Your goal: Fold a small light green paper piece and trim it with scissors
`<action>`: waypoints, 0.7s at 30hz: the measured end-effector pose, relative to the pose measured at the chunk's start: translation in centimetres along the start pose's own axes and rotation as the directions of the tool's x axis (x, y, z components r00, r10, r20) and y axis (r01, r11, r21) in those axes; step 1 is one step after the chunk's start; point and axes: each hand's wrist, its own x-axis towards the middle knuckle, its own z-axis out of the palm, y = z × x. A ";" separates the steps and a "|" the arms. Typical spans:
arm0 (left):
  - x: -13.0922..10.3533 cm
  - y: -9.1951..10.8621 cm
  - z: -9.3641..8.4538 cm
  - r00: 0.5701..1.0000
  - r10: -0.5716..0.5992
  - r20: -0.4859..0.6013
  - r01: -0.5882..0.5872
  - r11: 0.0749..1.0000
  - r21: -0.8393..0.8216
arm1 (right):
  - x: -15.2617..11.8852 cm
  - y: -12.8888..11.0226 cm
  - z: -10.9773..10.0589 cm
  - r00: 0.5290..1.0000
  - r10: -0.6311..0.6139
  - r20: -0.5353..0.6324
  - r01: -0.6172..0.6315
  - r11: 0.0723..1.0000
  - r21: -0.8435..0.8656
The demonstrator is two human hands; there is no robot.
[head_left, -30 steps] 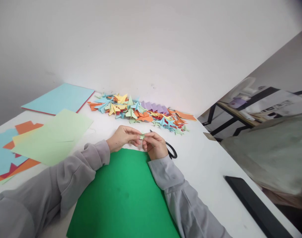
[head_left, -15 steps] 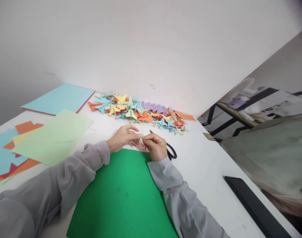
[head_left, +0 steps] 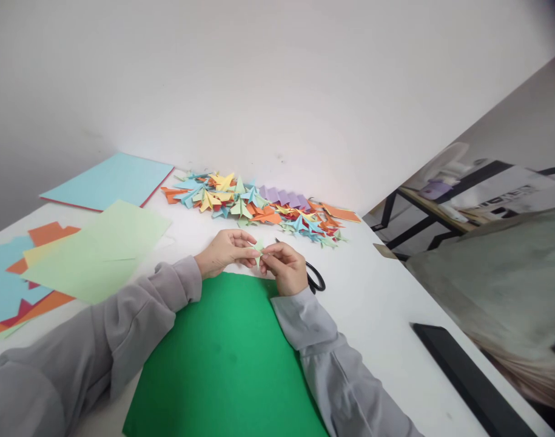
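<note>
Between my two hands is a small piece of folded pale green paper (head_left: 258, 247), with points sticking out above and below my fingers. My left hand (head_left: 229, 252) pinches it from the left between thumb and fingers. From the other side my right hand (head_left: 284, 265) grips its right edge with thumb and forefinger. Both hands hover just past the far edge of a green sheet (head_left: 232, 352). Scissors with black handles (head_left: 316, 277) lie partly hidden behind my right hand. Beyond my hands is a heap of small folded paper shapes (head_left: 241, 208) in several colours.
Loose sheets and scraps, topped by a pale green sheet (head_left: 99, 252), lie at left. A light blue sheet (head_left: 111, 181) rests on red paper near the wall. A long black object (head_left: 468, 376) lies along the right edge. A shelf (head_left: 432, 209) stands beyond the table.
The pale green paper has turned or opened out a little, showing more of its points between my fingers. Both hands keep nearly the same place.
</note>
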 end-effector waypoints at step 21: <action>0.1 -0.1 0.0 0.999 0.040 -0.034 -0.039 0.999 0.030 | 0.0 -0.3 0.2 0.991 0.130 -0.029 -0.128 0.990 0.049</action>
